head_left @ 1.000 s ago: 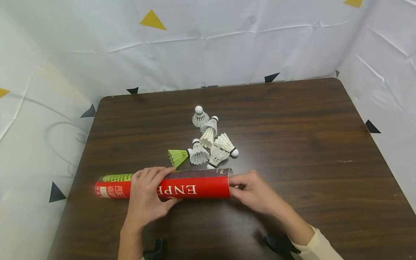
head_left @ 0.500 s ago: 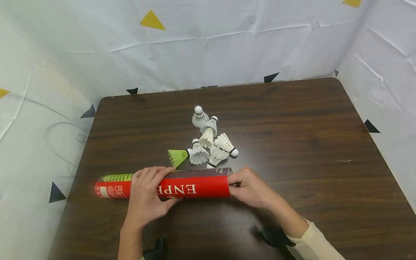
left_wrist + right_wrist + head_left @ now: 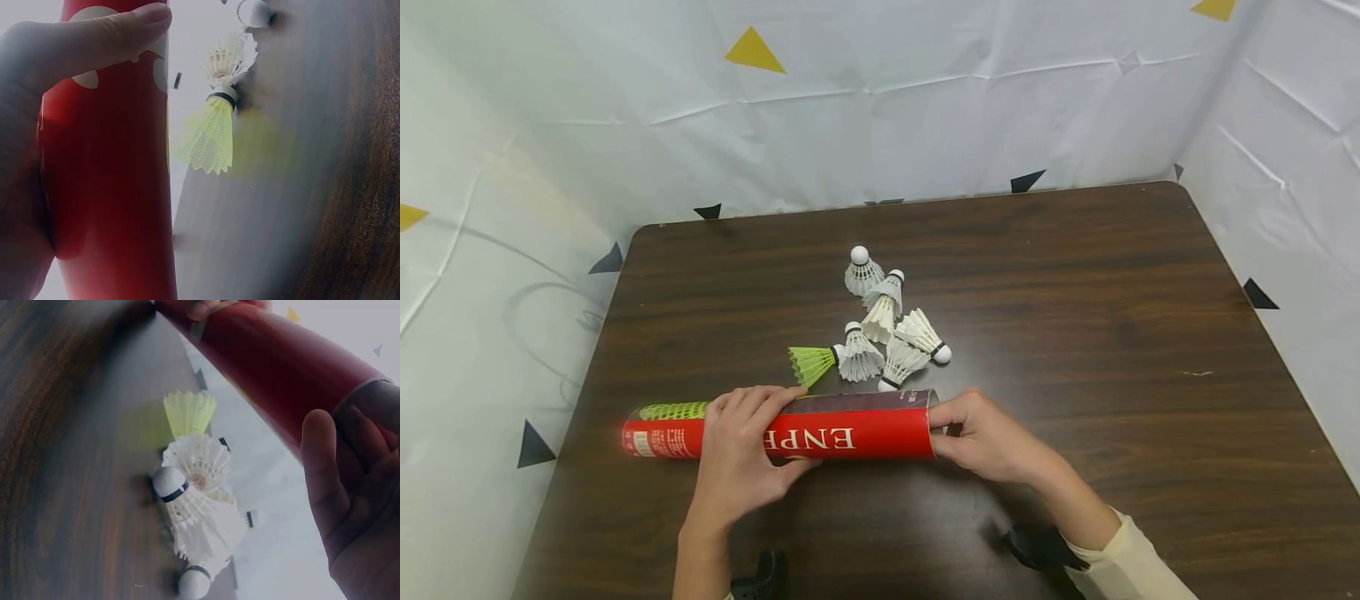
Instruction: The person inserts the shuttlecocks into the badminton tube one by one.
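Note:
A red and dark cardboard shuttlecock tube (image 3: pixel 872 435) lies across the near part of the table, its end open at the right. My left hand (image 3: pixel 741 454) grips it around the middle, thumb on the near side. The thumb (image 3: pixel 106 37) shows against the red wall in the left wrist view. My right hand (image 3: pixel 992 442) is at the open end, with fingers reaching inside. The tube's wall hides those fingertips, so whether they pinch anything cannot be seen. Beyond the tube lie a yellow-green shuttlecock (image 3: pixel 812 365) and several white shuttlecocks (image 3: pixel 904 360).
Around the dark wood table (image 3: pixel 1112 333) hang white sheets (image 3: pixel 880 133) with yellow and black triangles on them. A black strap piece (image 3: pixel 1037 546) sits at the right wrist, and another dark piece (image 3: pixel 762 575) is beside the left wrist.
The right hand has shifted slightly to the left at the tube's mouth. The tube, the left hand and the shuttlecocks on the table have stayed in place.

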The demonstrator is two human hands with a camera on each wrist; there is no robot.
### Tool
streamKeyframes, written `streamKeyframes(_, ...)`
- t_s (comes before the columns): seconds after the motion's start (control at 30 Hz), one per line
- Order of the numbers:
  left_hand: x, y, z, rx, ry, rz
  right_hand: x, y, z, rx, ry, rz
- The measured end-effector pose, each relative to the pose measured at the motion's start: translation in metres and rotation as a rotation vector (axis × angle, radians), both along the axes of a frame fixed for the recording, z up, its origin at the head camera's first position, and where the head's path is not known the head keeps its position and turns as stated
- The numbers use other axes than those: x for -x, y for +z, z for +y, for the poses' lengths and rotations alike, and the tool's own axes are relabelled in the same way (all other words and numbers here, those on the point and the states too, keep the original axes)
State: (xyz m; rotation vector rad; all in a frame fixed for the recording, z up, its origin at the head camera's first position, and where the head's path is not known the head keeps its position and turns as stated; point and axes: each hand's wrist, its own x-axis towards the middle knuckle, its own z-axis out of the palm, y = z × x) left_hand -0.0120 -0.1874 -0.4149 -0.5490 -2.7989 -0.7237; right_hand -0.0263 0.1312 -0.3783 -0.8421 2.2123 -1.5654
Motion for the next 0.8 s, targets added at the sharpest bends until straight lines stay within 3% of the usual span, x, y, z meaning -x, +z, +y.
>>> streamKeyframes(0.13,0.000,0.000,0.000,0.000,0.006,-0.001,0.000,0.001,0.003,0.002,0.002,0.007)
streamKeyframes(0.33,0.000,0.000,0.000,-0.008,0.006,-0.007,0.002,0.008,0.012,-0.009,-0.028,-0.077)
streamKeyframes(0.5,-0.001,0.001,0.000,-0.010,0.008,-0.008,0.008,0.014,0.022,-0.029,-0.043,-0.097)
streamKeyframes(0.63,-0.001,0.000,0.001,-0.007,0.007,-0.012,0.013,0.014,0.031,0.009,-0.038,-0.123)
streamKeyframes(0.8,-0.001,0.000,0.001,-0.001,0.003,-0.013,0.023,0.012,0.036,0.071,-0.117,-0.186)
